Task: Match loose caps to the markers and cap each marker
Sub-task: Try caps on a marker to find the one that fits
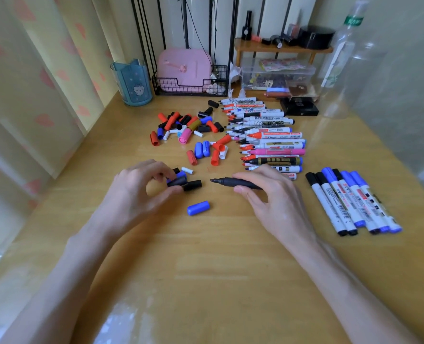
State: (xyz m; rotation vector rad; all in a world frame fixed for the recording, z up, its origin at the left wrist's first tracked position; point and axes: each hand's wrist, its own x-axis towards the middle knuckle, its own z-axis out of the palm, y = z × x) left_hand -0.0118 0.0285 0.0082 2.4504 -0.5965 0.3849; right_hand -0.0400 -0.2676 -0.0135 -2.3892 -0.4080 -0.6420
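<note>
My right hand grips an uncapped black marker low over the wooden table, its tip pointing left. My left hand pinches a black cap between thumb and fingers. Next to it lie another black cap, a blue cap partly hidden behind the fingers, and a small white cap. A loose blue cap lies in front of both hands. A heap of loose caps sits farther back. A row of uncapped markers lies to its right. Several capped markers lie at the right.
A blue cup stands at the back left, beside a wire basket holding a pink item. A small wooden shelf and a clear box stand at the back. A clear plastic bottle stands at the right.
</note>
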